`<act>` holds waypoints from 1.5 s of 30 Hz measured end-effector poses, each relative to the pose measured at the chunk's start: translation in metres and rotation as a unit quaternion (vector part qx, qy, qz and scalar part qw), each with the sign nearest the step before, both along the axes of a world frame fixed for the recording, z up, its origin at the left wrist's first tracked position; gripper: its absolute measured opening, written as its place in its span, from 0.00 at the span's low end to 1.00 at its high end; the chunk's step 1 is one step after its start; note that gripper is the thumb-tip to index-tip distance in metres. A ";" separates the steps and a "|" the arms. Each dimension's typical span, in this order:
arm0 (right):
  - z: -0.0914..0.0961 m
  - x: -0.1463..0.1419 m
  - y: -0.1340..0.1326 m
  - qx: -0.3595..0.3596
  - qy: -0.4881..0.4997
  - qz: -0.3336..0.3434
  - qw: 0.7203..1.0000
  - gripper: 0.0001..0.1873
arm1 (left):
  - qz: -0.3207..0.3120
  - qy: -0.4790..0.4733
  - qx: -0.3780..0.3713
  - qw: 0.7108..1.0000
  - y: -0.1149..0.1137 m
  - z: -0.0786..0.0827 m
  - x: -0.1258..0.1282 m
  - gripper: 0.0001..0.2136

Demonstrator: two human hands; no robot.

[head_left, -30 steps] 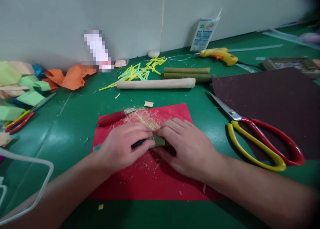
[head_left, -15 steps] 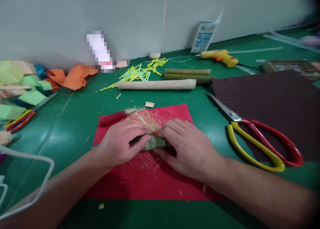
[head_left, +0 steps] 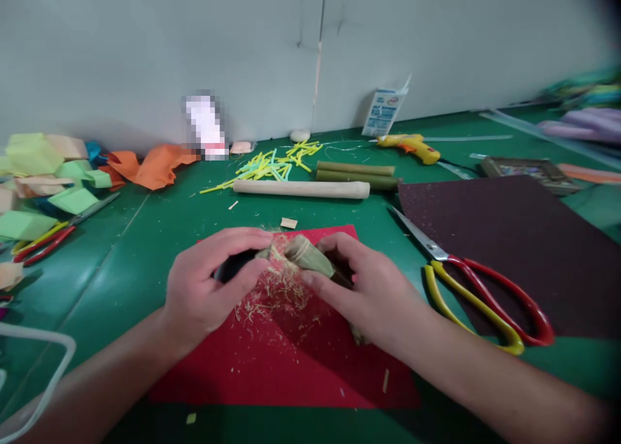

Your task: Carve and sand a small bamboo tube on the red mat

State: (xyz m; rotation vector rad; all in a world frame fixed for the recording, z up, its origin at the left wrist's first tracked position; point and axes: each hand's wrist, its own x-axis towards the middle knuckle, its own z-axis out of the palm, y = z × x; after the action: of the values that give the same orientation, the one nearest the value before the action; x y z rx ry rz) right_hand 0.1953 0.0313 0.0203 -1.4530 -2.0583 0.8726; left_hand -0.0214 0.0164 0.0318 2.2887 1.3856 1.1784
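Note:
My right hand [head_left: 371, 282] is closed around a short greenish bamboo piece [head_left: 308, 255], its pale frayed end facing left. My left hand [head_left: 208, 282] is closed on a dark, roughly cylindrical piece [head_left: 235, 264]; a bit of greenish bamboo [head_left: 264, 252] shows at its fingertips, and the palm hides most of it. A narrow gap separates what the two hands hold. Fine pale shavings [head_left: 276, 292] lie below and between them on a sheet of red paper [head_left: 291, 379].
Large scissors [head_left: 466, 276] lie at right, partly on dark paper [head_left: 509, 237]. Behind are a pale stick [head_left: 301, 189], green bamboo tubes [head_left: 356, 174], cut yellow strips [head_left: 266, 166] and a yellow glue gun [head_left: 412, 147]. Folded paper [head_left: 48, 178] and other scissors [head_left: 58, 237] are at left.
The bamboo between my hands has come apart into two pieces, and the hands have tilted upward and moved slightly apart. More shavings lie on the paper. The red-handled knife is now hidden.

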 end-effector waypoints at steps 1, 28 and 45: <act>0.002 0.000 0.002 -0.060 0.048 -0.001 0.997 0.14 | 0.015 -0.022 -0.020 0.999 0.001 0.004 0.000 0.08; 0.000 0.000 -0.003 -0.336 0.297 0.011 0.894 0.11 | -0.056 0.005 -0.012 0.998 -0.005 0.031 0.021 0.07; 0.005 -0.004 -0.013 -0.373 0.383 0.006 0.845 0.17 | -0.103 0.142 0.076 0.982 -0.002 0.016 0.029 0.05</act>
State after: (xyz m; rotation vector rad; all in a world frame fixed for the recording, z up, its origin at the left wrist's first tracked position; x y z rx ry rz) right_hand 0.1913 0.0186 0.0249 -1.0943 -1.1448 2.0108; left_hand 0.0074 0.0147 0.0480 2.7188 1.1371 0.9535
